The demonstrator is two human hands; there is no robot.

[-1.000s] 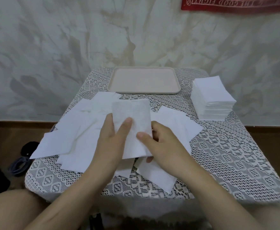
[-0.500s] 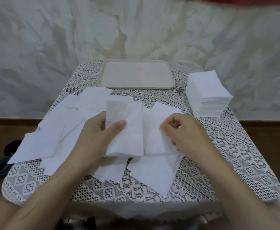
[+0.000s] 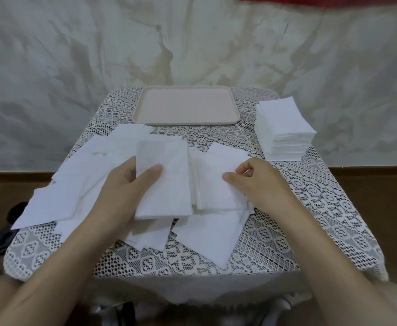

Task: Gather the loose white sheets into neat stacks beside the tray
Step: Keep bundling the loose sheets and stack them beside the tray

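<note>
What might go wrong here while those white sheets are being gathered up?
The loose sheets at the left overhang the table edge, so a nudge may send them to the floor. The left hand grips its bundle by one side only, so it might fan out. The right hand pinches a top sheet in an overlapping pile and may drag neighbours askew.

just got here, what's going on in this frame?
A person is gathering white sheets on a lace-covered table. The left hand holds a small bundle, thumb on top; the right hand pinches a loose sheet beside it. More scattered sheets lie around, and one neat stack sits right of the tray.
</note>
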